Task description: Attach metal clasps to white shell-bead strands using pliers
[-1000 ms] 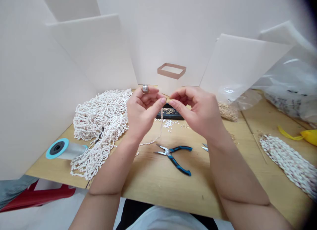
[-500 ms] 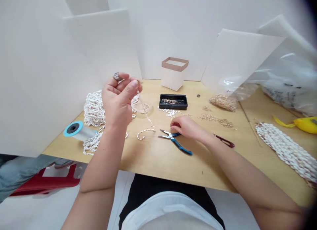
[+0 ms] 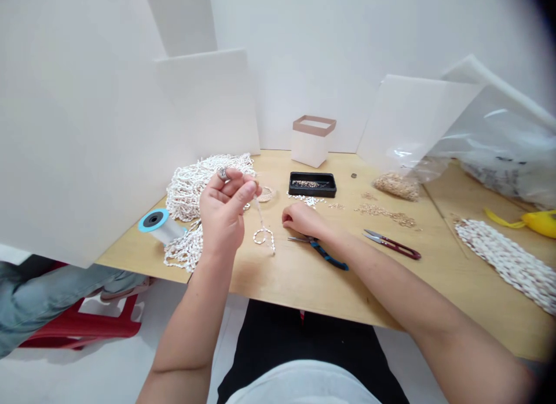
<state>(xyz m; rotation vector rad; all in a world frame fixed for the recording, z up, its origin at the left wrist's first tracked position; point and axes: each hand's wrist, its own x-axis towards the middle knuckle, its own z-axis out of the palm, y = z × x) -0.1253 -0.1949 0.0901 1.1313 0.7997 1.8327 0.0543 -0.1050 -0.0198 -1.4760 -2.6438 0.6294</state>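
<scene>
My left hand, a ring on one finger, is raised over the table with thumb and fingertips pinched on a thin beaded strand. From the pinch the strand drops to the tabletop, where its white-beaded end curls in a loop. My right hand rests low over the table with its fingers curled; whatever they hold, if anything, is hidden. Under that hand lie blue-handled pliers, partly covered by it. White beads are scattered just behind it, in front of a black tray containing small gold pieces.
A heap of white bead strands and a thread spool lie left. Dark red thread snips, loose gold pieces, a bag of beads and a woven beaded band lie right. A white box stands behind.
My left hand has come down closer to the table, and the strand's end has curled into a loop. My right hand has shifted left over the pliers. The camera view has also shifted.
</scene>
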